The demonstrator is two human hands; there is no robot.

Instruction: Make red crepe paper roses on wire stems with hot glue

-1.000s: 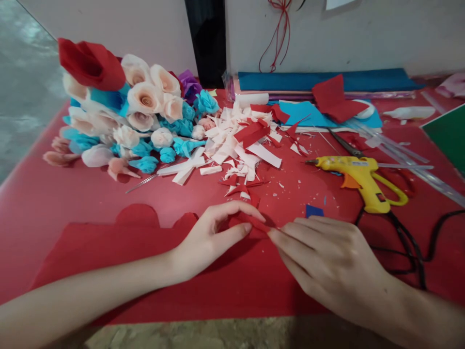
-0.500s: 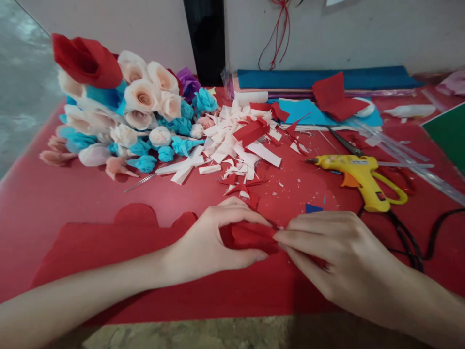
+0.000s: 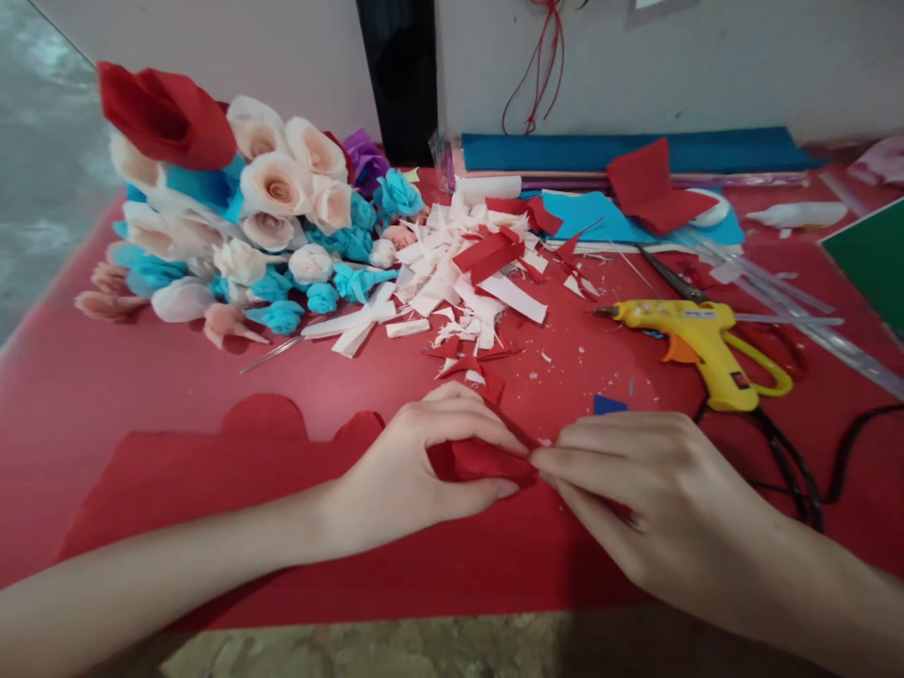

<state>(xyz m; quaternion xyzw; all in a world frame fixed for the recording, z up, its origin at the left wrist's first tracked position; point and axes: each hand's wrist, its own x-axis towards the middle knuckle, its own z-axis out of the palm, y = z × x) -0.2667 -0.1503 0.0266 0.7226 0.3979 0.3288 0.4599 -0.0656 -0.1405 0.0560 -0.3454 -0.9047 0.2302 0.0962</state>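
A rolled piece of red crepe paper (image 3: 487, 460) lies between my two hands, low over the table's front part. Fingers and thumb of my left hand (image 3: 430, 461) curve around it from the left. At its right end, my right hand (image 3: 628, 480) pinches the paper between thumb and fingertips. Beneath my left forearm spreads a red sheet (image 3: 190, 480) with rounded pieces (image 3: 265, 417) by its far edge. The inside of the roll is partly hidden by my left fingers.
Handmade paper flowers (image 3: 275, 188) crowd the back left. White and red scraps (image 3: 466, 264) heap in the middle. A yellow glue gun (image 3: 706, 344) lies at the right with its black cord (image 3: 791, 471), near scissors (image 3: 670, 275) and a white glue bottle (image 3: 798, 217).
The left thumb and fingers have closed slightly around the red paper. My right hand keeps its pinch in nearly the same place.
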